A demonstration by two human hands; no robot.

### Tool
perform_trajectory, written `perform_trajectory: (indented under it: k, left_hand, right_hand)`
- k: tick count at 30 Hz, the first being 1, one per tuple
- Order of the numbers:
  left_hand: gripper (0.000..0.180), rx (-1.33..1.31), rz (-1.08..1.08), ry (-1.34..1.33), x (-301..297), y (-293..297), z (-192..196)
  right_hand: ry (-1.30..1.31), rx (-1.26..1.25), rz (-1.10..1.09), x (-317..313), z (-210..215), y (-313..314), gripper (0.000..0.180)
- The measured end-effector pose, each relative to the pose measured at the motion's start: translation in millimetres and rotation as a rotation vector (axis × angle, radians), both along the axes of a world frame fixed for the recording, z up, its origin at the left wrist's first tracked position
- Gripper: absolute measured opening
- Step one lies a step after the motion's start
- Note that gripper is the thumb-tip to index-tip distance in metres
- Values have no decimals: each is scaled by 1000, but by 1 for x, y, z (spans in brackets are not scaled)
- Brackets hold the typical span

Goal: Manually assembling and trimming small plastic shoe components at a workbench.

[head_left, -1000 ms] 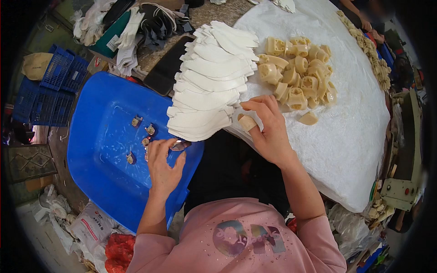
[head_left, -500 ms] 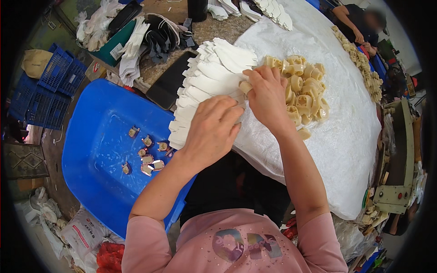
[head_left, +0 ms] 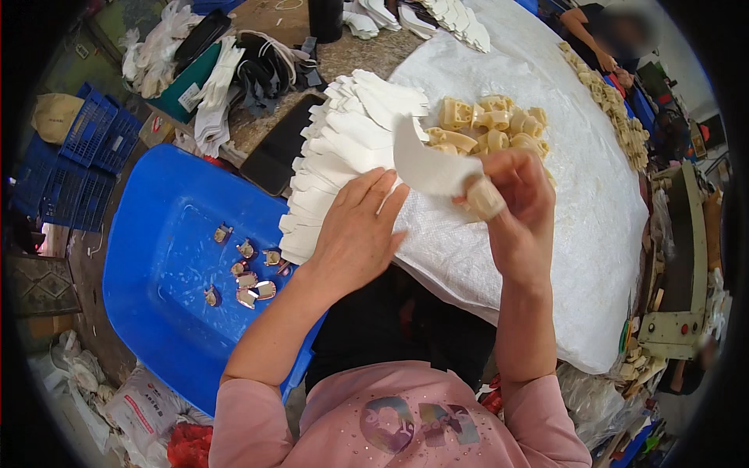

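- Blue tray, far left: hard plastic, holding a loose scatter of small metal-and-cream clips. Small and probably slippery; each would want a fingertip pinch.
- Stack of white strips, fanned on the table between tray and sack: thin, flat, soft-looking sheet pieces. I judge them light and floppy, easy to crease, best peeled 1 at a time from an end.
- My left hand: fingers straight and slightly spread, palm down over the near edge of the fan, clamped on nothing.
- White strip, lifted clear of the stack: it curves under its own weight, so it is limp, not stiff. Hold near the end, close to the roll.
- Cream roll: a small cylinder at the strip's lower end, firm enough to squeeze lightly.
- My right hand: thumb and fingers closed around the roll and strip end, held above the white woven sack.
- Pile of cream blocks, beyond my right hand: chunky, rigid-looking, easy to grasp whole.
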State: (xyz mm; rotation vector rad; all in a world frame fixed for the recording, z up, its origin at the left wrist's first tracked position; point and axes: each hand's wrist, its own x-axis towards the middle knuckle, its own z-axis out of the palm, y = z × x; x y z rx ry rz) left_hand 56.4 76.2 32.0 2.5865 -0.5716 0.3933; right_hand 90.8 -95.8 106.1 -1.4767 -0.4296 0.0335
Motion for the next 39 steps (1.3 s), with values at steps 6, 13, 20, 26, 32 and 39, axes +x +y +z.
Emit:
perform_trajectory:
  k: [6,13,20,26,32,39]
  left_hand:
    - [40,-1202,-183,571,-26,-30,0]
    - [32,-1624,-12,913,-38,-57,-20]
    - [33,-1662,-4,942,-38,-71,-22]
    - [35,-1693,-89,922,-39,-72,-19]
    - [39,-1643,-38,866,-40,-81,-18]
    - [38,-1627,-5,758,-48,-97,-9]
  right_hand:
    - [289,26,17,-46,-53,-42,18]
    - [-184,-642,-548,-18,-73,-111,32]
    - [-267,-938,-476,-26,-106,-120,52]
    - [-360,-1157,-640,-39,-92,-121,43]
    - [-70,-743,-597,-59,-98,-141,32]
    - [-374,-182,-318,-84,-53,-94,39]
